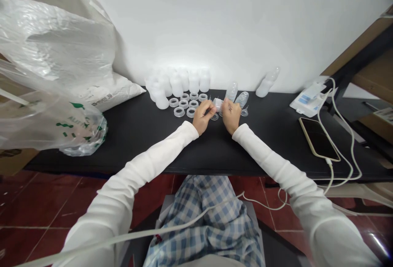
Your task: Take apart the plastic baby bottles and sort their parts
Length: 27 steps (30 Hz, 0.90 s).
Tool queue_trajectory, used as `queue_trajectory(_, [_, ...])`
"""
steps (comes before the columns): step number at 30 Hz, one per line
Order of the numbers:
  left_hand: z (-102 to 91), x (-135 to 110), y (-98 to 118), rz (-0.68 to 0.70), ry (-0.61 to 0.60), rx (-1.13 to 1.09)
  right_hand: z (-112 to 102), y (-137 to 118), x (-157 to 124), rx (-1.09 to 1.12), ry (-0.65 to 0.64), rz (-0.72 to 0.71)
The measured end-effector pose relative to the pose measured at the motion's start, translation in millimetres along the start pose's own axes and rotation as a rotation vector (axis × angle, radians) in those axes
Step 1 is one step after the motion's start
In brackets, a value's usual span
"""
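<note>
My left hand [204, 116] is closed, thumb and fingers pinched together, over the black table. Close beside it my right hand [231, 116] is curled shut with the knuckles up. Between the two hands shows a small whitish piece [218, 103]; I cannot tell which hand grips it. Clear ring collars [183, 104] lie in rows left of my left hand. Clear domed bottle caps [232, 91] stand just behind my right hand, and a clear nipple [244, 112] rests to its right. Several frosted baby bottles [176, 84] stand along the wall.
An assembled baby bottle with its cap [266, 84] leans at the wall, right of the hands. Farther right are a phone [319, 139], a white packet [308, 100] and white cables [353, 136]. Large plastic bags [58, 41] fill the left side. A cord crosses my lap.
</note>
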<state>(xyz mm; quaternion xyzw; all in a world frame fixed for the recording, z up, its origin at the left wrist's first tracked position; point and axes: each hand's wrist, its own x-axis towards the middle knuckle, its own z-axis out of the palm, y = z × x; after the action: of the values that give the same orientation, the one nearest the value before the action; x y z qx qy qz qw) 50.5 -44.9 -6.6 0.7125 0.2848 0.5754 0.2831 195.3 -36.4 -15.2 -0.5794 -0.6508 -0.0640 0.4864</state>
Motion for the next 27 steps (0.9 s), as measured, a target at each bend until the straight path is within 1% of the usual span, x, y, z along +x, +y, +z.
queue_trajectory(4, [6.7,3,8,-0.185,0.072,-0.252,3,7,2,-0.167,-0.019,-0.11])
queue_trajectory(7, [8.9,7,10,-0.33,0.114,-0.422,4,17,10,-0.194,-0.043,-0.231])
queue_trajectory(9, [7.2,10,9,-0.412,0.13,-0.496,3,23,18,-0.198,-0.067,-0.33])
queue_trajectory(11, [2.4,15,6,-0.491,0.146,-0.554,0,26,25,-0.209,-0.132,-0.463])
queue_trajectory(14, [-8.7,23,0,-0.597,0.18,-0.603,-8,25,32,-0.191,-0.273,-0.701])
queue_trajectory(16, [-14.8,27,-5,-0.629,0.186,-0.584,-13,23,32,-0.161,-0.351,-0.817])
queue_trajectory(17, [-16.6,28,-8,-0.635,0.194,-0.569,-14,22,31,-0.145,-0.383,-0.852])
queue_trajectory(19, [-17.2,28,-11,-0.638,0.216,-0.548,-15,20,29,-0.114,-0.43,-0.872])
queue_trajectory(21, [-14.9,26,-13,-0.649,0.231,-0.555,-15,19,27,-0.077,-0.422,-0.828])
queue_trajectory(24, [-10.5,22,-11,-0.649,0.245,-0.59,-16,18,24,-0.006,-0.306,-0.693])
queue_trajectory(27, [-8.2,20,-8,-0.556,0.237,-0.572,-18,14,21,0.027,-0.198,-0.548])
